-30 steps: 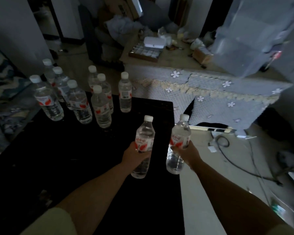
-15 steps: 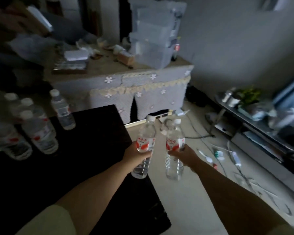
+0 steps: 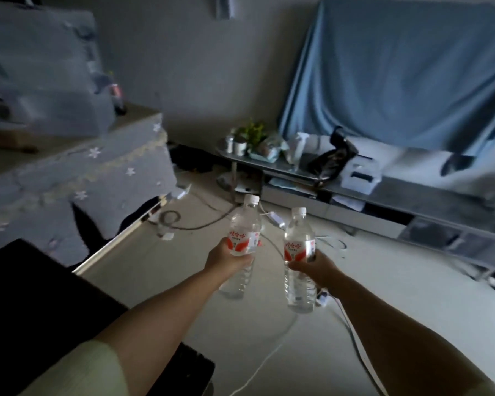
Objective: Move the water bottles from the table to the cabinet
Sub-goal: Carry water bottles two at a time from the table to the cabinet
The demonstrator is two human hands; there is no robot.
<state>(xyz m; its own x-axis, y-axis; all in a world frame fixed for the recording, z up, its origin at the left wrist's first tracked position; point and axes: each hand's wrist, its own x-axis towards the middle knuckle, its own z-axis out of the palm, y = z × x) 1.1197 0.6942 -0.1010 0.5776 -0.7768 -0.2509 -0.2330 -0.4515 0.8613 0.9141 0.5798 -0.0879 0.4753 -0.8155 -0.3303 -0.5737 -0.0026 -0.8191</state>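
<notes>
- Since half a second ago the view has swung right: the cluster of bottles left standing on the dark counter (image 3: pixel 26 281) has slid out of sight, and only that counter's near right corner shows, at the lower left.
- What fills the far side now is a low cabinet (image 3: pixel 369 192) along the wall under a blue draped cloth (image 3: pixel 397 75), its top carrying a small plant (image 3: pixel 252 132), a spray bottle and other clutter (too dim to name it all).
- Left hand (image 3: pixel 226 258): its grip is wrapped round the labelled middle of the left bottle (image 3: pixel 245 232), fingers curled tight, cap up.
- Right hand (image 3: pixel 315 267): its grip likewise encircles the right bottle (image 3: pixel 299 247) at and just below the label, thumb across the front.
- Both bottles hang over the floor (image 3: pixel 155 267), clear of the counter's right edge, near each other but not touching, and well apart from the cabinet.
- Holding each at the waist, upright, looks sensible: the weight sits balanced, and each can be stood straight down on its base.
- Carrying one per hand halves the trips.
- I judge this the carry stage; placing is not yet begun.
- Cables (image 3: pixel 269 358) trail across the floor between the person and the cabinet, a likely tripping risk.
</notes>
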